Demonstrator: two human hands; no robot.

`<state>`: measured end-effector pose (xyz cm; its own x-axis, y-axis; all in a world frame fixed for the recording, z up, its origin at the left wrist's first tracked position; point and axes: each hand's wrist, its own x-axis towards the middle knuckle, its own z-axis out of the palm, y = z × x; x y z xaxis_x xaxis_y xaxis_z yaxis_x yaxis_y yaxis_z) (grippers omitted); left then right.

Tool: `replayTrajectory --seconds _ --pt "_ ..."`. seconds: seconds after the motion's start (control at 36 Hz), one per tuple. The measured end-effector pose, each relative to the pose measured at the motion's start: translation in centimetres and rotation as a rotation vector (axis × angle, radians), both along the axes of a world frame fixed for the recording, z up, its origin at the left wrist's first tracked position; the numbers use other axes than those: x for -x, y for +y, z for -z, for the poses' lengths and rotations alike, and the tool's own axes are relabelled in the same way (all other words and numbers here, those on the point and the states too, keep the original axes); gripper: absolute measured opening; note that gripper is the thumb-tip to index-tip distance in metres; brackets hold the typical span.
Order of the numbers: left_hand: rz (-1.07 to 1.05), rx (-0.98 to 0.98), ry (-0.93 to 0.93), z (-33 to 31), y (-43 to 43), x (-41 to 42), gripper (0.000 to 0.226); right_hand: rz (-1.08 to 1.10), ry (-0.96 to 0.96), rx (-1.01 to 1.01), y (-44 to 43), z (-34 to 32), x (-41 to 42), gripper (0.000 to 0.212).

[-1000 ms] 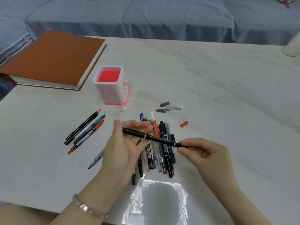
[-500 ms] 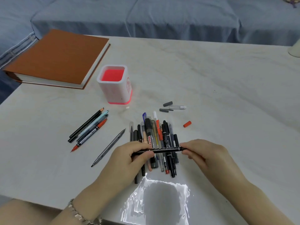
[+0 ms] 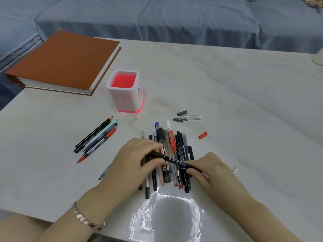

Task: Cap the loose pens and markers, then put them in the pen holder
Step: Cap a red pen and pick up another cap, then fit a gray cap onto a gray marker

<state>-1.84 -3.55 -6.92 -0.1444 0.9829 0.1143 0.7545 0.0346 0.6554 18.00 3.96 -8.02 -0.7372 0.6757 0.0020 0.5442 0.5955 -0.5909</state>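
Note:
My left hand (image 3: 134, 159) and my right hand (image 3: 208, 169) both grip a thin black pen (image 3: 174, 161), one at each end, held just above a pile of pens and markers (image 3: 172, 154) lying side by side on the table. The pen slopes down to the right. A white pen holder (image 3: 125, 92) with a red inside and red base stands empty behind the pile, to the left. Loose caps lie to the right of the pile: two grey ones (image 3: 182, 113), a clear one (image 3: 193, 117) and a red one (image 3: 202, 135).
A small group of pens and a pencil (image 3: 97, 137) lies left of the pile. One grey pen (image 3: 104, 172) pokes out under my left wrist. An orange-brown book (image 3: 64, 62) sits at the far left. A clear plastic bag (image 3: 167, 217) lies at the near edge.
The black pen came down from mid-air to just over the pile and tilted down to the right. Both hands moved lower with it, and my left hand now hides the grey pen.

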Motion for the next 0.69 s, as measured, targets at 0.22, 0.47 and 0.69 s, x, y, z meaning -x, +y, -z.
replayTrajectory --seconds 0.22,0.47,0.69 --pt "-0.444 0.300 0.226 2.3 -1.8 3.9 0.036 0.195 -0.083 0.088 0.8 0.1 1.8 0.022" --pt "-0.425 0.312 0.238 3.1 -1.6 4.4 0.013 0.151 -0.033 0.144 0.6 -0.7 4.6 0.035" --pt "-0.438 0.169 -0.010 1.5 -1.5 4.9 0.005 0.264 -0.090 -0.084 8.2 1.1 7.6 0.025"
